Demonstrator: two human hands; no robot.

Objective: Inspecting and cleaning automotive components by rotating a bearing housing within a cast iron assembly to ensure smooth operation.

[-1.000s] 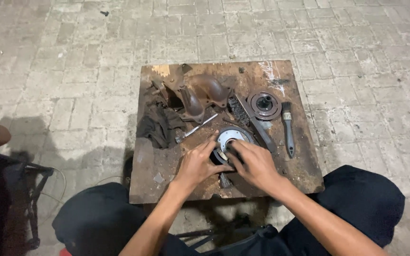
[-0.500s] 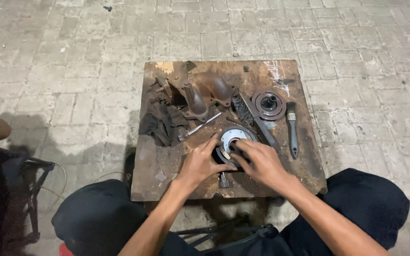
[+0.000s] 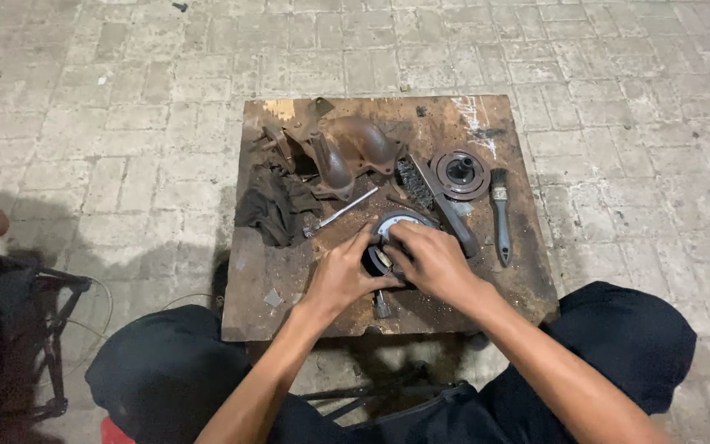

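Observation:
A round metal disc part (image 3: 398,224) with a pale face lies near the front middle of a worn wooden board (image 3: 289,271). My left hand (image 3: 343,275) grips its left side, and a dark ring or seal (image 3: 377,261) shows between the thumb and fingers. My right hand (image 3: 431,261) covers the part from the right, fingers curled over its top. Most of the part is hidden under both hands.
On the board lie a rusty pipe casting (image 3: 347,156), a dark rag (image 3: 277,201), a metal rod tool (image 3: 338,213), a wire brush (image 3: 421,185), a round pulley-like part (image 3: 460,173) and a paintbrush (image 3: 500,215). A bolt (image 3: 381,306) stands near the front edge. Brick paving surrounds it.
Both hands stay on the disc part; the fingers have shifted slightly around it. The camera view has moved a little.

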